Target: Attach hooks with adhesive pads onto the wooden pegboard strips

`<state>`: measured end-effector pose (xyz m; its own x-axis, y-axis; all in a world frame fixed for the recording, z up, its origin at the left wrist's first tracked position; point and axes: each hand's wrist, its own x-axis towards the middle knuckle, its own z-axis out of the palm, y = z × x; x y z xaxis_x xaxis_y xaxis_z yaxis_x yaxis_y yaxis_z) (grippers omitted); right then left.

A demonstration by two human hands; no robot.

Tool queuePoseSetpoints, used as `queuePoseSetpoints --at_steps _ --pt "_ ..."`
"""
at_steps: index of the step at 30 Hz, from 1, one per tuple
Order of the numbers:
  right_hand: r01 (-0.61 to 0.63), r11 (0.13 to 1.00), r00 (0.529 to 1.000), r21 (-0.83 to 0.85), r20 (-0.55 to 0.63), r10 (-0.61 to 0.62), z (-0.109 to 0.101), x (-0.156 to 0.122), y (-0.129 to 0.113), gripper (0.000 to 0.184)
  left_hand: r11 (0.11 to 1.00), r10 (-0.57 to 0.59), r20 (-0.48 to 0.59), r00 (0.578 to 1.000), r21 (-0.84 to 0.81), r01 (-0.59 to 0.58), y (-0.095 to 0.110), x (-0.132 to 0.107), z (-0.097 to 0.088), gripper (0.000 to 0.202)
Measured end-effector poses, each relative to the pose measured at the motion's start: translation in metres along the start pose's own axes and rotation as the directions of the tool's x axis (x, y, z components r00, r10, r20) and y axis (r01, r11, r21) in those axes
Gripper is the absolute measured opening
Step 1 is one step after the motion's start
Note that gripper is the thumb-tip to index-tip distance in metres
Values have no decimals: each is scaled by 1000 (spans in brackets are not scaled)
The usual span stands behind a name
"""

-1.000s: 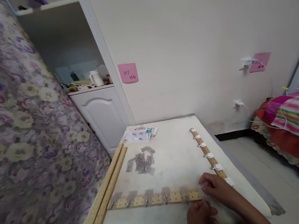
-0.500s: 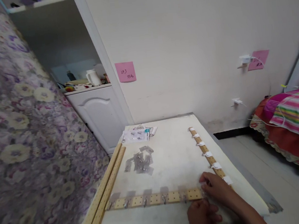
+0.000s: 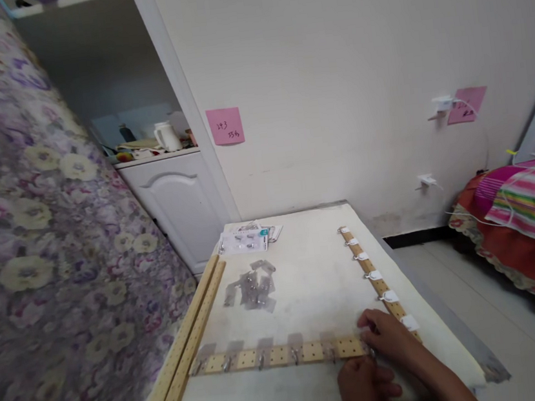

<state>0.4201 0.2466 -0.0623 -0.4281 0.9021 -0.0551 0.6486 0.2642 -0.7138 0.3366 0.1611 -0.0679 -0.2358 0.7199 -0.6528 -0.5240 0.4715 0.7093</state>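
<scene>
A perforated wooden strip [image 3: 279, 355] lies across the near part of the table. Several clear adhesive hooks with metal prongs, such as the clear hook [image 3: 295, 351], sit along it at intervals. At its right end, my right hand [image 3: 387, 336] pinches another clear hook [image 3: 372, 351], mostly hidden by the fingers. Just below the strip, my left hand [image 3: 366, 387] has its fingers curled close to that hook's lower end; what its fingertips hold is hidden. Beyond the strip lies a pile of loose clear hooks [image 3: 253, 289].
A second wooden strip [image 3: 380, 285] with several white hooks runs along the right side. Two long perforated strips [image 3: 188, 350] lie at the left edge. Packaged hooks [image 3: 243, 241] rest at the table's back left. A floral curtain [image 3: 59, 252] hangs at left.
Both hands stay at the strip's right end with only slight finger movement. A metal prong shows more plainly between them. The whole view has shifted slightly.
</scene>
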Motion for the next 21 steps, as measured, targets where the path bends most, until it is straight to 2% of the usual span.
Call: queuePoseSetpoints --at_steps 9,21 --pt "-58 996 998 75 -5 58 3 3 4 14 1000 -4 1 1000 -1 4 1 -2 -1 10" --pt "-59 989 998 132 -6 60 4 5 4 16 1000 4 15 1000 5 -4 -2 0 -3 11"
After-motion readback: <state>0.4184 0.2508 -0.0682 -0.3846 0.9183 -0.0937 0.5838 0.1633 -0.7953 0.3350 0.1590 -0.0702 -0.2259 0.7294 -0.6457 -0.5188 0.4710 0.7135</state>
